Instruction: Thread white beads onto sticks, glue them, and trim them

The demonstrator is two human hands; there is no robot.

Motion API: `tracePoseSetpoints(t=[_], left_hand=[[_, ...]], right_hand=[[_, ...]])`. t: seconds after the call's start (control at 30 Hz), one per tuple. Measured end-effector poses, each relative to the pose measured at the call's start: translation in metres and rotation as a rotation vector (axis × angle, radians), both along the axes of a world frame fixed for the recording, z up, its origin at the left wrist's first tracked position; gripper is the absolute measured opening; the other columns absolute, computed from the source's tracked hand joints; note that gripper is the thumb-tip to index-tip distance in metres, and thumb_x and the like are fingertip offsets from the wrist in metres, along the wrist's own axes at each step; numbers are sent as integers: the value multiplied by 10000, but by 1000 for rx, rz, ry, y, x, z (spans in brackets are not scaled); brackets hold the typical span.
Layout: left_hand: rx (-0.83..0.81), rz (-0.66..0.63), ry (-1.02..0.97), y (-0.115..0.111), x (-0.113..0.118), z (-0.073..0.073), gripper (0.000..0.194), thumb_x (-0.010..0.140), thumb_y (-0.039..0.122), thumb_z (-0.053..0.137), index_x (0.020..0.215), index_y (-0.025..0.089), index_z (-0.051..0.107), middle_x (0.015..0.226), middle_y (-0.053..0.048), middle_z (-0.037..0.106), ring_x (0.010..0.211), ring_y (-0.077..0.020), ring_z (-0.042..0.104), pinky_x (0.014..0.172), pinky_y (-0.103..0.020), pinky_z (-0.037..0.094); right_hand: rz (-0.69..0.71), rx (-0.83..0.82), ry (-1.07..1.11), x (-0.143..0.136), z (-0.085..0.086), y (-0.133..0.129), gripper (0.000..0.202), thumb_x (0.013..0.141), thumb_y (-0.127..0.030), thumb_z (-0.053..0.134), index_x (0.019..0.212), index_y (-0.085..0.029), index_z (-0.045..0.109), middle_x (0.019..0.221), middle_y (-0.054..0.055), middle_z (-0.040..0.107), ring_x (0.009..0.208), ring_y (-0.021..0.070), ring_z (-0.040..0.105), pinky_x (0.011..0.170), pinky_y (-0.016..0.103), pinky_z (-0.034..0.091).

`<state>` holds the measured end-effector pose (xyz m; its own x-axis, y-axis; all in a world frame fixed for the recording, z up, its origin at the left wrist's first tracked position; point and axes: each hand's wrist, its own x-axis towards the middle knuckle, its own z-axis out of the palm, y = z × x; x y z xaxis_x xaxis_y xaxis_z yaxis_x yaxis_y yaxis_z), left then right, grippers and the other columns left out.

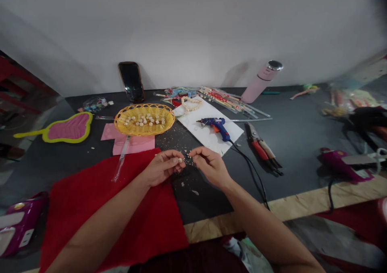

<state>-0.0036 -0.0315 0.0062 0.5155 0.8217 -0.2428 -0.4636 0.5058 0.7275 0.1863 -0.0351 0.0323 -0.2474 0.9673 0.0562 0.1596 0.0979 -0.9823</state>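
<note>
My left hand [165, 166] is closed in a pinch on a small cream-coloured piece [180, 160], above the corner of a red cloth [121, 216]. Close by on the right, my right hand [210, 166] has its thumb and forefinger pressed together; tiny pale bits show at the fingertips, too small to name. Pale crumbs [195, 192] are scattered on the dark table below. Beyond my left hand stands a yellow woven basket [121, 128] with several small cream pieces in it. A blue glue gun [222, 130] lies on a white board [208, 144] past my right hand.
Red-handled pruning shears [263, 148] and the glue gun's cable [250, 164] lie to the right. A pink bottle [261, 81] and a phone [132, 81] stand by the wall. Pink sheets [136, 144] and a yellow-rimmed pink paddle shape [69, 128] are at left.
</note>
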Motion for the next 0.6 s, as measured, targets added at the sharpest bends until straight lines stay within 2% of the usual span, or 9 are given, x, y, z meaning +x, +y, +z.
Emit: tracePoseSetpoints(t=[0.13, 0.37, 0.6], left_hand=[[8, 5, -1, 0, 0, -1, 191, 750, 196, 685, 922, 134, 630, 779, -63, 684, 675, -111, 609, 660, -226, 443], [21, 15, 2, 1, 3, -3, 158, 724, 196, 709, 839, 131, 622, 746, -45, 685, 654, -100, 613, 633, -206, 447], [26, 44, 61, 0, 5, -3, 161, 702, 176, 725, 803, 131, 609, 708, -15, 662, 653, -88, 608, 617, -185, 443]], right_hand=[[54, 0, -28, -3, -2, -1, 163, 847, -290, 528, 908, -181, 633, 681, -1, 594, 568, 99, 536, 540, 218, 420], [113, 175, -127, -2, -3, 1, 131, 864, -261, 549, 887, -205, 666, 810, 22, 657, 743, 130, 597, 687, 254, 453], [126, 241, -173, -3, -3, 0, 119, 858, -197, 543, 855, -199, 662, 778, 14, 658, 707, 122, 590, 662, 243, 443]])
